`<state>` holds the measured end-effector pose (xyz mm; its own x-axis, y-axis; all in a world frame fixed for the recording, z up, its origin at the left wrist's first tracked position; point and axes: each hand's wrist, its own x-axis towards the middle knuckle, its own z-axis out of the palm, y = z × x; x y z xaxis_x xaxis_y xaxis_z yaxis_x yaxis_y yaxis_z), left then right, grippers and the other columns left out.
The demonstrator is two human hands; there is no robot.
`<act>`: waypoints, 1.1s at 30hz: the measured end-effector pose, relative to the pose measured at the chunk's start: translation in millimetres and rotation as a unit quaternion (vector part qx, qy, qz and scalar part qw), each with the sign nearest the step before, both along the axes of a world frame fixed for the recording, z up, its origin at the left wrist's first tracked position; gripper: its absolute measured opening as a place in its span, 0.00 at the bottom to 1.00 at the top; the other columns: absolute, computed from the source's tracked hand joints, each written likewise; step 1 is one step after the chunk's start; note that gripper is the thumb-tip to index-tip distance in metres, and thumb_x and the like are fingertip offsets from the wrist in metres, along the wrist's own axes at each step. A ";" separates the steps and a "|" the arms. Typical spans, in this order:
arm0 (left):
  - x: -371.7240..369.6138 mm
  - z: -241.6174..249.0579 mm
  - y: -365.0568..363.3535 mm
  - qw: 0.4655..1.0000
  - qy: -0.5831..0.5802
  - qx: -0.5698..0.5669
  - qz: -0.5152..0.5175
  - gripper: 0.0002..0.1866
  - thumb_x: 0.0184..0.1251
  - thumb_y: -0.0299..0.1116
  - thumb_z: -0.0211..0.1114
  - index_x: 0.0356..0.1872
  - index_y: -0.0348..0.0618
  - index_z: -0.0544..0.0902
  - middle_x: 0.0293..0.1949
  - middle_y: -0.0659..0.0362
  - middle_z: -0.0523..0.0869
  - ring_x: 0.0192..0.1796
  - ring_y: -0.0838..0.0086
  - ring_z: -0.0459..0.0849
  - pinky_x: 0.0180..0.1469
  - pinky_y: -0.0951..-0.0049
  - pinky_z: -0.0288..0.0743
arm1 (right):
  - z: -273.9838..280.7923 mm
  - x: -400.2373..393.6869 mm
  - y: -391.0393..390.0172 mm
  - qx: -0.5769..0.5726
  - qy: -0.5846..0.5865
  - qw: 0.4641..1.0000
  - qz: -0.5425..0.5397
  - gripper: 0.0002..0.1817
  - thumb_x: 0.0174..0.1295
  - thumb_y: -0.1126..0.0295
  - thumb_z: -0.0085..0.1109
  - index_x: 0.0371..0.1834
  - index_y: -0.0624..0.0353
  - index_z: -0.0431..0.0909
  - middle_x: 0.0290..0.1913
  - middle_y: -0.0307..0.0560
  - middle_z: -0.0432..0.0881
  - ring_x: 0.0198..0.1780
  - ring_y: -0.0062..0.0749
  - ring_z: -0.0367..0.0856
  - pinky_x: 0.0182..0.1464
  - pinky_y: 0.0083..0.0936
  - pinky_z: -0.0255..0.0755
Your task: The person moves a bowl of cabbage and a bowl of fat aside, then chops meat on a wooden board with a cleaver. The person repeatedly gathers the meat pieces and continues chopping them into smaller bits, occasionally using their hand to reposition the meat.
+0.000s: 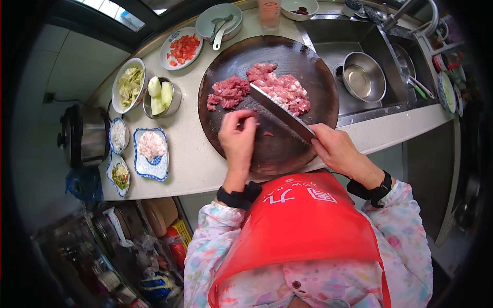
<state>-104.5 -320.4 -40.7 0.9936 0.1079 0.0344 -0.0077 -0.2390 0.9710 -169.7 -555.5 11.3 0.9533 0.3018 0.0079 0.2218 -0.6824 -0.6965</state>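
My right hand (336,149) is wrapped round the handle end of a cleaver (282,113), whose blade slants up to the left over a round wooden chopping board (272,151). Just beyond the blade lies a pale pink heap of minced meat (290,90). A darker heap of minced meat (231,91) rests to its left. My left hand (239,136) hovers over the near left of the board, fingers curled and closed together, slightly smeared by motion. I cannot tell what is in its fingertips. A few small meat scraps (267,134) lie between the hands.
Left of the board are a dish of pale mince (152,145), a metal bowl of peeled vegetables (172,108), small dishes and a plate of chopped tomato (183,49). Behind stands a bowl with spoons (233,32). A metal basin (364,77) sits in the sink (334,41) at right.
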 end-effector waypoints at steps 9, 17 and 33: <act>-30.8 -17.4 1.8 0.924 -0.075 0.370 0.059 0.10 0.51 0.20 0.63 0.37 0.39 0.81 0.43 0.53 0.83 0.45 0.58 0.79 0.50 0.62 0.73 | -7.2 13.6 -28.8 0.070 -0.006 0.996 0.049 0.16 0.60 0.77 0.54 0.53 0.61 0.72 0.43 0.55 0.80 0.39 0.56 0.81 0.38 0.44 0.76; -57.5 -12.1 18.3 0.930 -0.136 0.327 0.095 0.15 0.51 0.16 0.59 0.42 0.38 0.82 0.50 0.49 0.81 0.46 0.59 0.81 0.45 0.65 0.76 | -1.6 13.7 -9.9 0.073 -0.044 0.990 0.109 0.15 0.59 0.77 0.55 0.51 0.61 0.73 0.39 0.54 0.80 0.35 0.55 0.81 0.34 0.44 0.75; -41.6 -45.8 18.1 0.902 -0.268 0.320 0.108 0.12 0.55 0.27 0.73 0.40 0.38 0.84 0.40 0.50 0.85 0.43 0.52 0.83 0.50 0.57 0.76 | 1.1 35.5 55.0 -0.111 -0.118 0.949 0.269 0.15 0.52 0.77 0.56 0.43 0.66 0.69 0.35 0.52 0.76 0.29 0.44 0.83 0.24 0.37 0.74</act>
